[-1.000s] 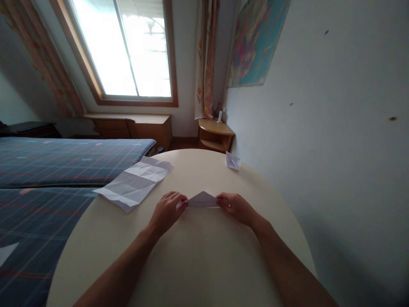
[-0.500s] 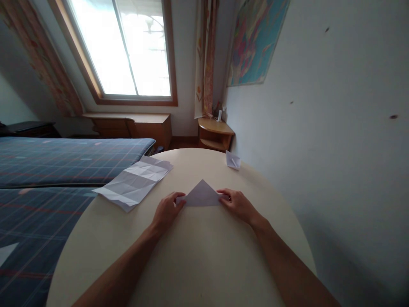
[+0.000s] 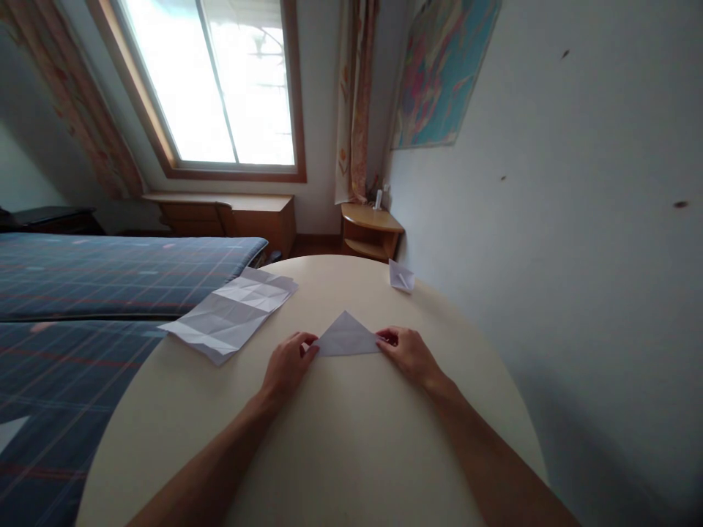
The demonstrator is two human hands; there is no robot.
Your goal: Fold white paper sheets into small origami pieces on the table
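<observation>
A white paper folded into a triangle (image 3: 346, 338) lies flat on the round beige table (image 3: 351, 439), its tip pointing away from me. My left hand (image 3: 286, 364) pinches the triangle's left corner with curled fingers. My right hand (image 3: 406, 353) pinches the right corner in the same way. Both forearms reach in from the near edge of the table.
A creased, unfolded sheet of paper (image 3: 233, 312) lies at the table's left edge. A small folded paper piece (image 3: 400, 277) sits at the far right edge by the wall. A bed with a plaid cover (image 3: 82, 293) stands left of the table.
The folded paper has gone from a low, partly raised flap to a full triangle lying flat. Both hands stayed at its two lower corners.
</observation>
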